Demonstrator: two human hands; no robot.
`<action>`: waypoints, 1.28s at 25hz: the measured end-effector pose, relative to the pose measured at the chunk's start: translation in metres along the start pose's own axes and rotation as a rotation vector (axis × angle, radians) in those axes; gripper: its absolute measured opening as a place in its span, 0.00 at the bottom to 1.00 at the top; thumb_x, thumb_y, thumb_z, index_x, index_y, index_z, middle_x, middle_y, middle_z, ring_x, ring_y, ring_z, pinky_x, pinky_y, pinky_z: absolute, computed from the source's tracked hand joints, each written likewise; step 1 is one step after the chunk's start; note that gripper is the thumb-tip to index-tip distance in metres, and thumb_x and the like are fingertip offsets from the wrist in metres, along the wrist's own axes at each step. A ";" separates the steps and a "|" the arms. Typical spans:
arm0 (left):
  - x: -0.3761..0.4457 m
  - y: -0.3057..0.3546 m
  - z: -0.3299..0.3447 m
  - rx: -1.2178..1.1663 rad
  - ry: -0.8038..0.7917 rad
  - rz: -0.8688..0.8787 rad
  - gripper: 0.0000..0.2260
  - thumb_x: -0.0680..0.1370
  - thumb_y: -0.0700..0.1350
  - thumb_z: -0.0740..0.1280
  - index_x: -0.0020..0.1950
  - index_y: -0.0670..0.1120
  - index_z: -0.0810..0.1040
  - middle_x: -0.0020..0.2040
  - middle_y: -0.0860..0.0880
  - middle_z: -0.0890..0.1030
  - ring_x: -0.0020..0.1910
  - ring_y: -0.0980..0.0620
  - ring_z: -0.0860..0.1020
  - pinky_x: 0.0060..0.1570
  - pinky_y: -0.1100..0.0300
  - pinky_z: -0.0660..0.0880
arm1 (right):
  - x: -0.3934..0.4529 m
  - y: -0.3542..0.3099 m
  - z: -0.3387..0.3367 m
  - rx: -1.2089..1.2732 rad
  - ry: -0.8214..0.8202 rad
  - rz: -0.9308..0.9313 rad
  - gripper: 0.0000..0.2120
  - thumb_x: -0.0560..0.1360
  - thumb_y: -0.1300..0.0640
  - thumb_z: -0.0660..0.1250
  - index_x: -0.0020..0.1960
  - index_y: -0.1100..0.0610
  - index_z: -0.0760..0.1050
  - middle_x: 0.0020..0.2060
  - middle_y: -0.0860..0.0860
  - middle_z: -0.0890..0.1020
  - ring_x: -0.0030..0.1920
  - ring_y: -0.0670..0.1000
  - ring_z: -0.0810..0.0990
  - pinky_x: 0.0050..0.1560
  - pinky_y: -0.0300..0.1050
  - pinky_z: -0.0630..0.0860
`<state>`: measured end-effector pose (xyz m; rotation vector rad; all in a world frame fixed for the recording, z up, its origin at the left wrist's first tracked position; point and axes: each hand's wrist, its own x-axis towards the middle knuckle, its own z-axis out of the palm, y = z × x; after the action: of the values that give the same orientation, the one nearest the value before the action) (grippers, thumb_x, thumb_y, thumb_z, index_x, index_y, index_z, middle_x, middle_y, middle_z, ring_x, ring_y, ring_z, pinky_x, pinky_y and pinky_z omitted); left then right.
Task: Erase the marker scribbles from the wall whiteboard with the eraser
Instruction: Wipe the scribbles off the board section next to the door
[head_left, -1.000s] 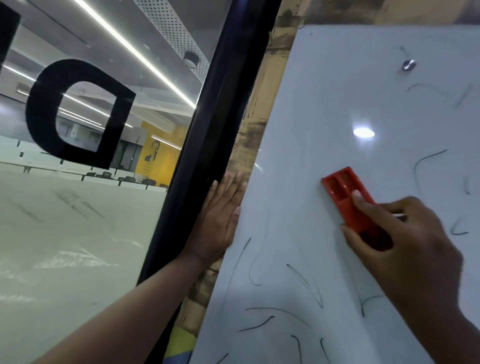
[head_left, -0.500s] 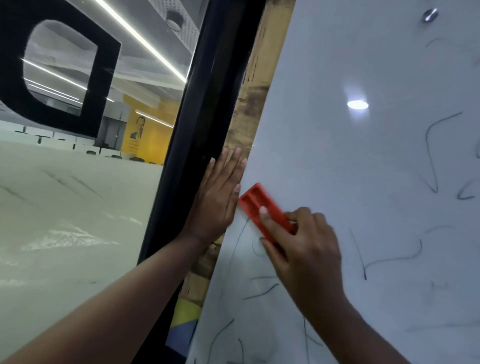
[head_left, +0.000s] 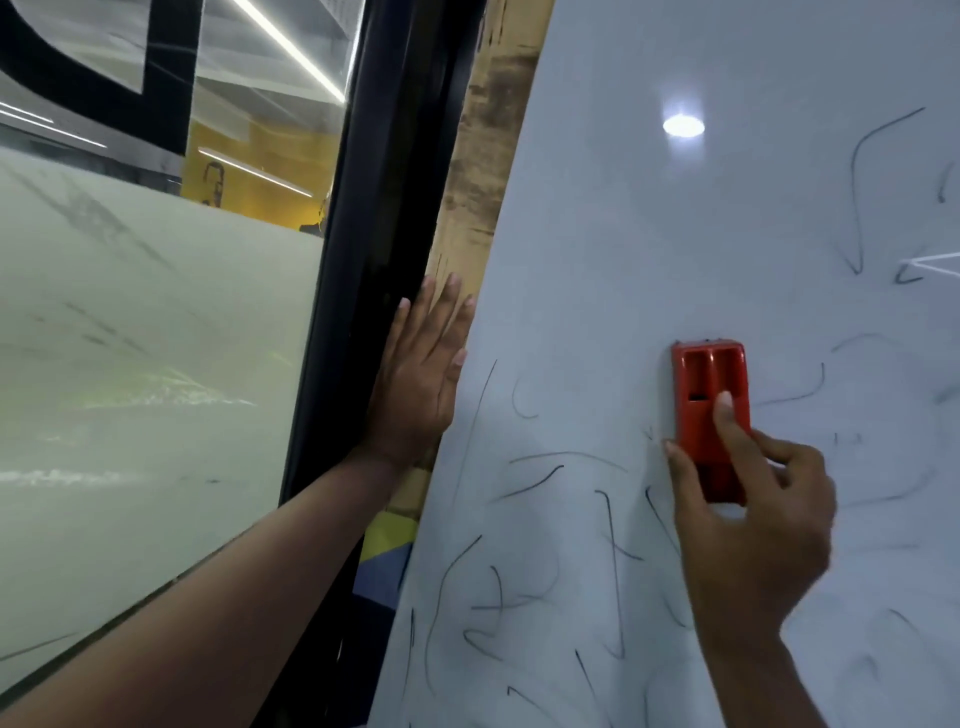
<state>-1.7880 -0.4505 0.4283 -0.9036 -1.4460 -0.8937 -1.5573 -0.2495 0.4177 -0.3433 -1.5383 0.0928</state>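
Observation:
The white wall whiteboard (head_left: 649, 249) fills the right half of the view. Black marker scribbles (head_left: 524, 587) cover its lower part, and thinner strokes run along its right side. My right hand (head_left: 748, 525) grips a red plastic eraser (head_left: 709, 410) and presses it upright against the board near the middle. My left hand (head_left: 423, 379) lies flat, fingers together, against the wooden strip at the board's left edge and holds nothing. The board's upper area around the lamp glare looks free of strokes.
A black window frame (head_left: 379, 218) stands left of the wooden strip (head_left: 485, 156). Beyond it is frosted glass (head_left: 145, 364) with a large black letter at the top. Coloured panels (head_left: 387, 556) show below the strip.
My right hand has carried the eraser from the board's left edge rightwards to the middle and turned it upright. The view has shifted downwards. My left hand has stayed flat on the strip.

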 end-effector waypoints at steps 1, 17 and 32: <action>-0.005 0.001 0.000 -0.005 -0.001 -0.009 0.23 0.87 0.38 0.56 0.83 0.39 0.66 0.84 0.41 0.63 0.86 0.40 0.56 0.85 0.42 0.50 | -0.004 -0.005 0.003 0.032 0.007 0.027 0.28 0.73 0.49 0.79 0.71 0.47 0.77 0.52 0.53 0.77 0.49 0.50 0.72 0.45 0.43 0.71; -0.048 0.004 -0.015 0.052 -0.162 -0.046 0.25 0.88 0.40 0.56 0.86 0.43 0.57 0.87 0.44 0.54 0.87 0.44 0.47 0.85 0.44 0.45 | -0.041 -0.055 0.037 0.045 -0.260 -0.373 0.29 0.73 0.43 0.78 0.72 0.45 0.77 0.48 0.53 0.80 0.44 0.54 0.76 0.38 0.50 0.76; -0.065 0.003 -0.002 0.064 -0.107 -0.084 0.25 0.88 0.42 0.53 0.87 0.46 0.57 0.88 0.48 0.54 0.87 0.44 0.50 0.85 0.46 0.45 | -0.027 -0.054 0.029 0.123 -0.190 -0.071 0.33 0.69 0.49 0.81 0.73 0.50 0.77 0.51 0.52 0.78 0.47 0.52 0.71 0.44 0.56 0.77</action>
<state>-1.7812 -0.4538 0.3635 -0.8586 -1.6056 -0.8666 -1.5956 -0.3038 0.4066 -0.1862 -1.7224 0.1672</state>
